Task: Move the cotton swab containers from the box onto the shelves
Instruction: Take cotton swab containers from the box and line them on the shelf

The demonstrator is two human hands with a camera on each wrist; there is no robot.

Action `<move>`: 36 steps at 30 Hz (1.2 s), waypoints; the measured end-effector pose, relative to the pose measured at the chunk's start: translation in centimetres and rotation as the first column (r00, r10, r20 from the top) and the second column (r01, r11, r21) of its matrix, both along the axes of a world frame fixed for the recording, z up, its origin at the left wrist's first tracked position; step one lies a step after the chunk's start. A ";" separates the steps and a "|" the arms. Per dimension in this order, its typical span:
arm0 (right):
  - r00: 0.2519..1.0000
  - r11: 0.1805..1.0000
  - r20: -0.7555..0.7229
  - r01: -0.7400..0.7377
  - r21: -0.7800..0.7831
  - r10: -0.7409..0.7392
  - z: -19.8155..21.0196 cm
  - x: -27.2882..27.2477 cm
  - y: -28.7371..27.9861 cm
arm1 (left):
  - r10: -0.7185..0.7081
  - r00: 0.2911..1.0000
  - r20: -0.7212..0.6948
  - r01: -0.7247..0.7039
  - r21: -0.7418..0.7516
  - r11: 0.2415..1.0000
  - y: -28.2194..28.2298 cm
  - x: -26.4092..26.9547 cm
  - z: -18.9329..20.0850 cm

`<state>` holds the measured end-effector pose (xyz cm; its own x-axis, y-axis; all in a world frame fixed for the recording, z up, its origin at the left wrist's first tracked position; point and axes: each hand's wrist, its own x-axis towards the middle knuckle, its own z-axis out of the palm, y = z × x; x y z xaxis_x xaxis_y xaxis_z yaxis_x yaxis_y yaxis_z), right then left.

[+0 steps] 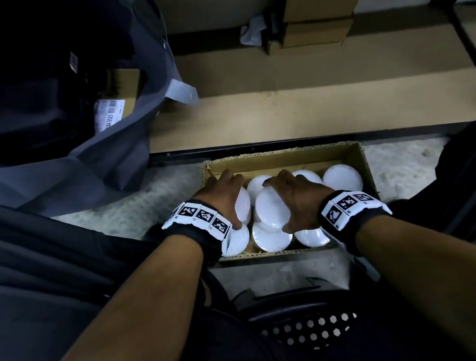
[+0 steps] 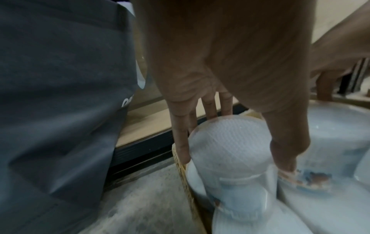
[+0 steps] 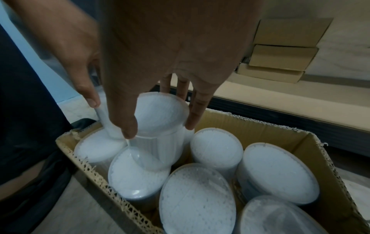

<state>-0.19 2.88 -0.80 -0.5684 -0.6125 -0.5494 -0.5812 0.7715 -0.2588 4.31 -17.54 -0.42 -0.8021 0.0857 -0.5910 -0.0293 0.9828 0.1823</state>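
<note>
An open cardboard box (image 1: 283,156) stands on the floor, packed with several round cotton swab containers with white tops (image 1: 342,178). My left hand (image 1: 229,200) grips the container at the box's left end (image 1: 245,207). In the left wrist view the fingers (image 2: 182,148) and thumb curl round that container (image 2: 228,142), which sits raised and tilted above its neighbours. My right hand (image 1: 289,200) grips a middle container (image 1: 268,211). In the right wrist view the thumb and fingers (image 3: 197,110) clasp this container (image 3: 160,114), lifted above the others (image 3: 196,194).
A low wooden shelf board (image 1: 312,105) with a black front rail (image 1: 286,140) lies just beyond the box. Stacked brown cartons (image 1: 318,9) sit at its back. A grey bag (image 1: 99,147) fills the left. A black perforated seat (image 1: 309,329) is below my arms.
</note>
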 end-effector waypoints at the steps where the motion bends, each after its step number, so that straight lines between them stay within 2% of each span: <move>1: 1.000 1.000 0.005 0.014 -0.010 -0.014 0.1 -0.2 0.1 | -0.001 1.000 -0.005 0.001 0.004 1.000 0.0 -0.3 0.3; 9: 0.990 0.988 0.040 0.136 -0.076 -0.133 2.2 -2.4 0.6 | 0.015 0.991 -0.132 -0.009 0.046 0.999 0.0 -2.2 2.9; 13: 0.990 0.986 -0.072 0.109 -0.128 -0.119 3.9 -3.1 0.1 | -0.025 0.981 -0.191 0.030 0.025 0.999 0.1 -3.7 5.3; 17: 0.988 0.979 -0.099 0.101 -0.179 -0.120 5.9 -4.0 0.1 | -0.061 0.971 -0.232 0.059 -0.015 0.998 -0.1 -5.0 8.1; 20: 0.987 0.975 -0.097 0.106 -0.194 -0.127 8.4 -4.8 0.1 | -0.111 0.963 -0.246 0.097 -0.067 0.993 -0.3 -6.2 10.6; 24: 0.983 0.965 -0.128 0.098 -0.244 -0.132 12.0 -5.6 0.3 | -0.143 0.950 -0.277 0.131 -0.064 0.989 -0.6 -7.4 14.2; 28: 0.978 0.954 -0.179 0.048 -0.295 -0.104 16.2 -6.3 0.8 | -0.159 0.939 -0.306 0.139 -0.086 0.987 -0.8 -8.0 18.1; 36: 0.928 0.914 -0.327 0.034 -0.403 -0.178 23.1 -6.4 2.1 | -0.154 0.886 -0.436 0.149 -0.047 0.988 -1.5 -6.9 24.9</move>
<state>-6.58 4.97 22.35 -0.7518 -0.6584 -0.0367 -0.6095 0.7151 -0.3423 -2.62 -19.08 24.51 -0.9573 0.2219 -0.1852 0.1999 0.9711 0.1301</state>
